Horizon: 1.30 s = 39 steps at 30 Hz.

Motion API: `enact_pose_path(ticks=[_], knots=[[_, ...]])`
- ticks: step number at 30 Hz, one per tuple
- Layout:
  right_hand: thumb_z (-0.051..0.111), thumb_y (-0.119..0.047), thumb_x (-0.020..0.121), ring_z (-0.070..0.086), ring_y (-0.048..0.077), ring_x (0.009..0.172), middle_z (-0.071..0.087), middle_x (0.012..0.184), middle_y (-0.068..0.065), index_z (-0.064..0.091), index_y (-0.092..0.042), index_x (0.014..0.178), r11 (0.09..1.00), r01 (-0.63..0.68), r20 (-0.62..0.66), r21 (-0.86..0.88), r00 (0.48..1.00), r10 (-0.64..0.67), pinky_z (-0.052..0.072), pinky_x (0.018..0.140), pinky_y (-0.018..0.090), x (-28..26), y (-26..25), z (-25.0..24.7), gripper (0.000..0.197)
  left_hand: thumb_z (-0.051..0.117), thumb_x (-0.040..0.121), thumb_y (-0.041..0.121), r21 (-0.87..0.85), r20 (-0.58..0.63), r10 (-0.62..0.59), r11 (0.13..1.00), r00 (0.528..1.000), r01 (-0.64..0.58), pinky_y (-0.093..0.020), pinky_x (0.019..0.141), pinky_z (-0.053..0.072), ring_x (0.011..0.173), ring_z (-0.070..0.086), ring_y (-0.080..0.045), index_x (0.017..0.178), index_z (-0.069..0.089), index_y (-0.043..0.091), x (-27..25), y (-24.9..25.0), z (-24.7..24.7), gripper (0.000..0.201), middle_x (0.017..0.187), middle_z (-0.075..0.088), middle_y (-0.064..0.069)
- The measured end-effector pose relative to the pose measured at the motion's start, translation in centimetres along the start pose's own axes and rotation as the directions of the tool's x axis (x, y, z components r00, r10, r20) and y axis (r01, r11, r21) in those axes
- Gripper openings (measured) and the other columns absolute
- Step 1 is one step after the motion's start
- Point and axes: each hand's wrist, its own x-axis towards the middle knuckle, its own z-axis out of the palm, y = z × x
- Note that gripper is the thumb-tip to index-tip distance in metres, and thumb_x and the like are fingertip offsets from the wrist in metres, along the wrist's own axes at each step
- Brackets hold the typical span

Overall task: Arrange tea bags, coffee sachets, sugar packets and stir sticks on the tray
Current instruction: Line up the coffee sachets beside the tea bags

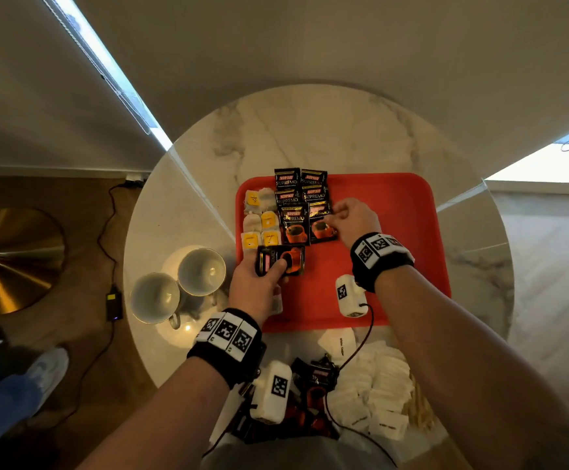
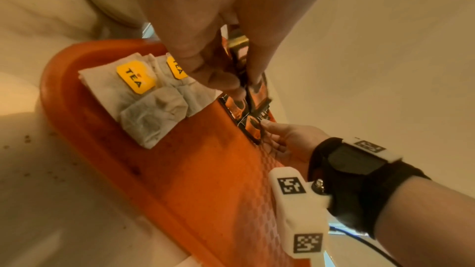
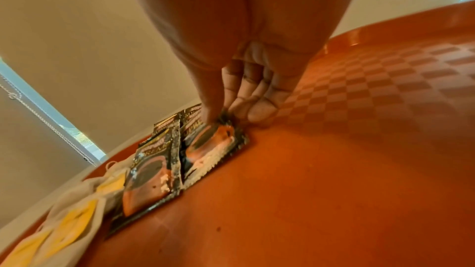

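Note:
A red tray [image 1: 395, 232] lies on the round marble table. Several tea bags [image 1: 259, 218] with yellow tags fill its left side. Beside them, black coffee sachets [image 1: 300, 195] lie in two overlapping columns. My left hand [image 1: 273, 268] grips one coffee sachet [image 1: 290, 261] turned sideways at the tray's near left, just below the columns. My right hand [image 1: 331, 220] pinches the right edge of the lowest sachet [image 1: 320, 225] in the right column. In the right wrist view the thumb and curled fingers [image 3: 257, 109] meet at that sachet [image 3: 210, 145].
Two empty cups [image 1: 201, 271] [image 1: 156, 296] stand left of the tray. At the table's near edge lie white sugar packets [image 1: 378, 391], more coffee sachets [image 1: 317, 378] and wooden stir sticks [image 1: 419, 401]. A cable and a person's legs [image 1: 11, 385] are on the floor to the left.

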Motion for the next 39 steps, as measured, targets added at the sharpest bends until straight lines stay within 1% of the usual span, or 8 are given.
enact_pose_path(ticks=[5, 11, 16, 20, 24, 29, 34, 39], knots=[[0.071, -0.044, 0.091, 0.063, 0.012, 0.094, 0.068, 0.099, -0.006, 0.067, -0.017, 0.11, 0.999, 0.046, -0.135, 0.026, 0.99, -0.042, 0.05, 0.081, 0.026, -1.8, 0.0, -0.7, 0.033, 0.071, 0.092, 0.022, 0.174, -0.005, 0.099, 0.98, 0.995, -0.097, -0.018, 0.066, 0.052, 0.07, 0.067, 0.001, 0.105, 0.065, 0.013, 1.0, 0.8, 0.0, 0.016, 0.086, 0.072, 0.002], [0.075, -0.032, 0.089, 0.066, 0.006, 0.081, 0.072, 0.087, -0.008, 0.072, -0.023, 0.098, 0.977, 0.18, 0.178, 0.113, 0.964, -0.198, 0.052, 0.08, 0.027, -5.9, 1.5, 1.7, 0.012, 0.061, 0.098, 0.027, 0.475, 0.124, 0.158, 0.858, 0.98, -0.198, -0.029, 0.087, 0.049, 0.1, 0.065, -0.017, 0.126, 0.058, 0.022, 3.9, 2.0, 2.1, 0.028, 0.108, 0.07, 0.002], [0.073, -0.026, 0.09, 0.073, 0.013, 0.072, 0.074, 0.088, 0.0, 0.069, -0.02, 0.098, 0.984, 0.04, 0.114, 0.173, 0.992, -0.061, 0.06, 0.078, 0.038, -6.1, 1.7, 3.0, 0.011, 0.071, 0.091, 0.021, 0.552, 0.119, 0.18, 0.805, 0.976, -0.216, -0.034, 0.084, 0.055, 0.087, 0.065, -0.015, 0.123, 0.056, 0.023, 5.4, 3.1, 3.1, 0.035, 0.091, 0.062, 0.011], [0.072, -0.028, 0.09, 0.072, 0.019, 0.073, 0.072, 0.084, 0.001, 0.065, -0.023, 0.089, 0.995, 0.011, 0.106, 0.097, 0.994, -0.021, 0.059, 0.079, 0.041, -5.0, 0.9, 3.9, 0.009, 0.07, 0.091, 0.019, 0.667, 0.114, 0.225, 0.705, 0.968, -0.242, -0.033, 0.094, 0.05, 0.109, 0.062, -0.024, 0.126, 0.058, 0.017, 6.6, 3.4, 3.6, 0.036, 0.119, 0.065, -0.007], [0.073, -0.039, 0.087, 0.067, 0.021, 0.082, 0.07, 0.086, -0.001, 0.067, -0.02, 0.087, 0.995, 0.0, 0.076, -0.096, 0.997, 0.007, 0.055, 0.077, 0.034, -4.4, 0.2, 3.7, 0.02, 0.068, 0.093, 0.017, 0.775, 0.137, 0.259, 0.573, 0.956, -0.267, -0.028, 0.099, 0.038, 0.123, 0.048, -0.027, 0.134, 0.056, 0.015, 7.1, 3.4, 3.6, 0.043, 0.14, 0.048, -0.008], [0.071, -0.04, 0.089, 0.063, 0.02, 0.097, 0.066, 0.105, 0.001, 0.065, -0.022, 0.101, 0.997, -0.015, -0.135, -0.076, 0.991, 0.004, 0.05, 0.081, 0.034, -3.1, 0.6, 2.5, 0.023, 0.072, 0.088, 0.024, 0.819, 0.277, 0.382, 0.387, 0.882, -0.425, -0.039, 0.107, 0.035, 0.131, 0.041, -0.031, 0.142, 0.051, 0.018, 7.5, 2.3, 3.4, 0.058, 0.144, 0.045, -0.009], [0.075, -0.035, 0.088, 0.058, 0.027, 0.111, 0.054, 0.127, 0.008, 0.057, -0.015, 0.129, 0.996, -0.034, -0.143, -0.082, 0.989, 0.022, 0.049, 0.092, 0.039, -1.3, 0.1, 2.8, 0.049, 0.072, 0.087, 0.019, 0.859, 0.424, 0.334, 0.147, 0.842, -0.491, -0.054, 0.11, 0.04, 0.143, 0.032, -0.037, 0.151, 0.04, 0.019, 8.4, 0.8, 3.4, 0.071, 0.158, 0.033, -0.012], [0.071, -0.03, 0.09, 0.056, 0.024, 0.108, 0.058, 0.121, 0.007, 0.06, -0.017, 0.123, 0.995, -0.024, -0.129, -0.101, 0.992, 0.011, 0.038, 0.083, 0.03, -0.6, 0.3, 3.5, 0.037, 0.063, 0.094, 0.016, 0.864, 0.439, 0.299, 0.12, 0.847, -0.49, -0.053, 0.116, 0.032, 0.147, 0.027, -0.036, 0.154, 0.034, 0.019, 9.2, 0.4, 3.1, 0.067, 0.161, 0.027, -0.012]])
